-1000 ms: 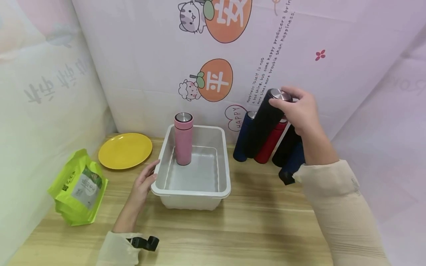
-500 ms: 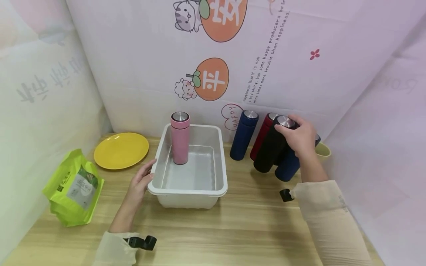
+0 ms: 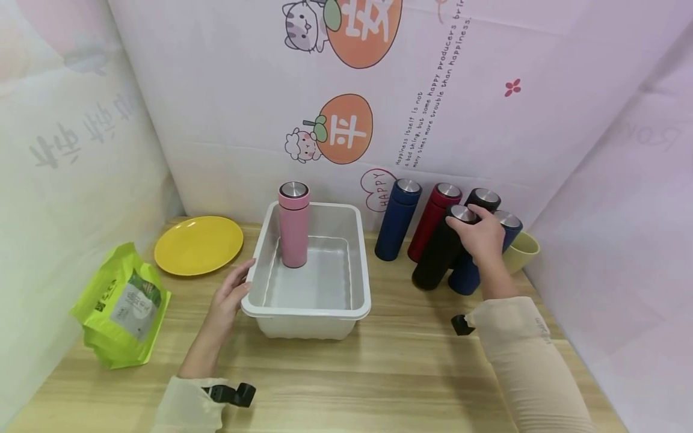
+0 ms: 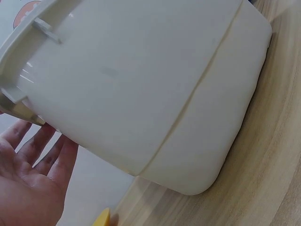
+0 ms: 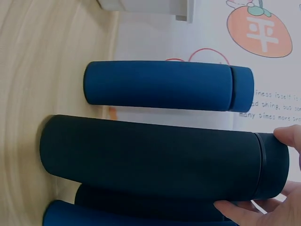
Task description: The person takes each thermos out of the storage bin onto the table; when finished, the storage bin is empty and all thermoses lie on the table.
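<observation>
Wooden tabletop [image 3: 411,367], cartoon wall behind. Right hand [image 3: 479,237] grips cap of black bottle [image 3: 440,251], bottle upright, right of white tub [image 3: 357,300]. Left hand [image 3: 230,297] flat against tub side.

Both arms wear long, close-fitting sleeves of pale cream knit fabric that end at the wrists. The left sleeve [image 3: 186,404] has a small black clip-like device [image 3: 234,394] strapped at its cuff. The right sleeve [image 3: 527,367] shows faint ribbing lower down, a small grey printed marking near the forearm, and a similar black device [image 3: 460,325] at its cuff. The left hand [image 3: 227,299] and right hand [image 3: 482,237] are bare, with no rings or gloves; the nails are short.
</observation>
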Demonstrator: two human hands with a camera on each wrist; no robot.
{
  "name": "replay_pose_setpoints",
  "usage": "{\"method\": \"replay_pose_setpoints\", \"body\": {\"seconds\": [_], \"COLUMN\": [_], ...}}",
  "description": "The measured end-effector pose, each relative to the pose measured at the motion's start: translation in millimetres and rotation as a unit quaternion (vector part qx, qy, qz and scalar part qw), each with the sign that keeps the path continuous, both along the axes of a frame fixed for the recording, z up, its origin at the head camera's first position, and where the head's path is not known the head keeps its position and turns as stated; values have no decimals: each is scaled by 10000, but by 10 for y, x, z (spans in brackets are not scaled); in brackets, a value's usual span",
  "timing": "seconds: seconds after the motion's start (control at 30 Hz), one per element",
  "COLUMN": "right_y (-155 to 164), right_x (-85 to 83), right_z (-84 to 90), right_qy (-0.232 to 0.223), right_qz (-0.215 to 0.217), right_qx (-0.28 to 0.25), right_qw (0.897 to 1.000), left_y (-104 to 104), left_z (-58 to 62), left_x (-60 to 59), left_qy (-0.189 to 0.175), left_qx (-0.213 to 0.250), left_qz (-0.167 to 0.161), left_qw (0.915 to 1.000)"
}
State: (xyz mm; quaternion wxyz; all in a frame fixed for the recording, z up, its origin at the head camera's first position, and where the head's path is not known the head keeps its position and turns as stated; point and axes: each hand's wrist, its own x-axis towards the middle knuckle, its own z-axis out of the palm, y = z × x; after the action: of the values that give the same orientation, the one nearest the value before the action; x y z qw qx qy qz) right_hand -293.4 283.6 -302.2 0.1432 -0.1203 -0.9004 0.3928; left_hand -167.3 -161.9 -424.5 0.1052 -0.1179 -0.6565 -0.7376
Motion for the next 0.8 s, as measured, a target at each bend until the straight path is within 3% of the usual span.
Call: {"method": "replay_pose_setpoints", "body": {"seconds": [0.8], "right_y": [-3], "right_x": [-35], "right_z": [-67], "right_qy": [119], "right_qz": [211], "right_qx": [182], "right_qw": [9995], "left_y": [1], "left_z": [-3], "left_x": [0], "left_qy": [67], "left_qx": [-21], "left_qz": [12], "left_qw": [10000]}}
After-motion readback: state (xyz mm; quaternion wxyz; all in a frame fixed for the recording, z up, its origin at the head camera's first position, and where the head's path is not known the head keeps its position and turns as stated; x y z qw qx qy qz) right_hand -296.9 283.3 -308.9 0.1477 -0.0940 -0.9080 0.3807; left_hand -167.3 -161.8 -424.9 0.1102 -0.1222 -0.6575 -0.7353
